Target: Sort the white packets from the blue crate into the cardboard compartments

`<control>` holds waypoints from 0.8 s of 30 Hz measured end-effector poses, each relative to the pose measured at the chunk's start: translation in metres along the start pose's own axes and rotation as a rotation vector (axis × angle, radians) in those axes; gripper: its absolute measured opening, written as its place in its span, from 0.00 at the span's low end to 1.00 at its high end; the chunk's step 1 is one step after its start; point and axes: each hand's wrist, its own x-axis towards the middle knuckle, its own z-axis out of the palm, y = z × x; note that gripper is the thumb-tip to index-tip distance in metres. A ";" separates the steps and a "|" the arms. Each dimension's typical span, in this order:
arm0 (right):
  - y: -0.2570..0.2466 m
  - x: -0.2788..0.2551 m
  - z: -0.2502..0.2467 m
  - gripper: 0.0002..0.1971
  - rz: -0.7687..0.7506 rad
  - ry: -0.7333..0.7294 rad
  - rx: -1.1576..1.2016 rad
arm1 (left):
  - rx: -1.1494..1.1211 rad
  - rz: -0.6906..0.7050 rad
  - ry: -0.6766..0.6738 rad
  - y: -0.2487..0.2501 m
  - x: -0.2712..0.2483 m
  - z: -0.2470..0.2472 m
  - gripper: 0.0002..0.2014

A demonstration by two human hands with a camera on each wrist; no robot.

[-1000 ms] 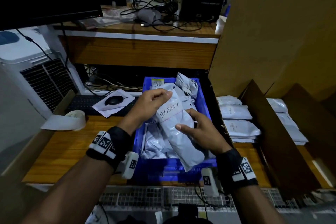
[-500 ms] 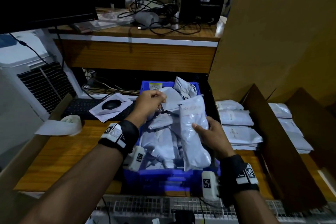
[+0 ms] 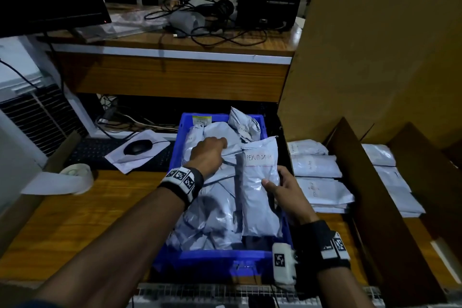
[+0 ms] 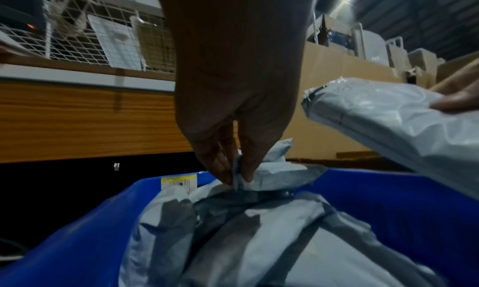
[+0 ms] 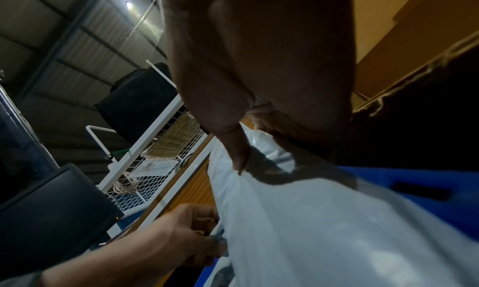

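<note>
The blue crate sits in the middle of the wooden table, heaped with several white packets. My right hand grips a long white packet with a handwritten label, thumb on top, over the crate's right side. In the right wrist view that packet hangs below my thumb. My left hand reaches into the crate's far half. The left wrist view shows my left hand pinching a crumpled edge of another white packet. Cardboard compartments stand to the right.
Stacks of white packets lie in the near compartment, more packets in the one beyond the cardboard divider. A tape roll, a mouse on paper and a keyboard lie left of the crate. A tall cardboard wall rises behind.
My left hand let go of the labelled packet and went down into the crate onto another packet. My right hand kept the labelled packet and carried it to the crate's right side.
</note>
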 end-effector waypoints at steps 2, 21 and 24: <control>-0.003 0.002 -0.003 0.11 -0.008 0.006 0.003 | -0.051 0.008 0.034 -0.002 0.001 -0.007 0.16; -0.046 0.001 0.017 0.12 -0.122 0.140 0.152 | -1.410 -0.092 0.373 -0.029 -0.039 -0.104 0.09; -0.047 -0.009 0.021 0.12 -0.120 0.131 0.150 | -1.430 -0.131 0.339 -0.034 -0.045 -0.093 0.08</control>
